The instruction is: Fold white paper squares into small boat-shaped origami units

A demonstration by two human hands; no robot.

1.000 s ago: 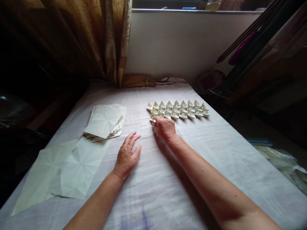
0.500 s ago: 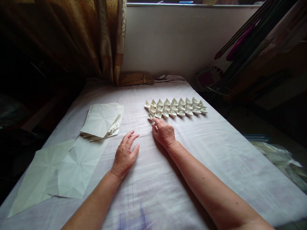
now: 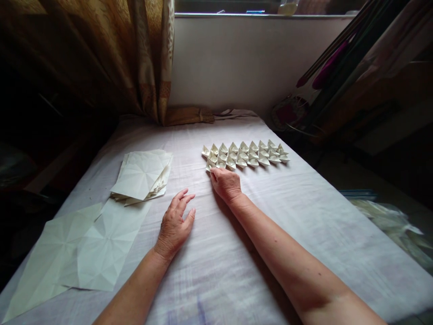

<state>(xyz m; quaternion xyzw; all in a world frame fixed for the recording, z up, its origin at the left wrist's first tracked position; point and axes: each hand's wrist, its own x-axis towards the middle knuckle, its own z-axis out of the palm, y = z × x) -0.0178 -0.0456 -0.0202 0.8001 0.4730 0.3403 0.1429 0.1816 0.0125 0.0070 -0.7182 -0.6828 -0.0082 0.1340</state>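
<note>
Small white folded paper boats [image 3: 253, 152] stand in close rows on the cloth-covered bed or table. My right hand [image 3: 227, 184] is at the near left corner of these rows, fingers closed in a pinch on the end paper boat [image 3: 209, 167]; the fingertips partly hide it. Fingers apart and holding nothing, my left hand [image 3: 176, 221] hovers over or rests on the cloth, between the boats and the paper. To its left lies a stack of creased paper sheets [image 3: 142, 176]. Two loose creased sheets [image 3: 101, 248] overlap in front of that stack.
A pale, wrinkled cloth [image 3: 270, 216] covers the surface. A gold curtain [image 3: 149, 58] hangs at the far left, before a white wall [image 3: 237, 63]. Long poles [image 3: 331, 45] lean at the right, and plastic bags [image 3: 389, 221] lie beyond the right edge.
My right hand has shifted slightly left and its fingers have closed in against the end paper boat. The left hand stays nearly still. The view has tilted up a little.
</note>
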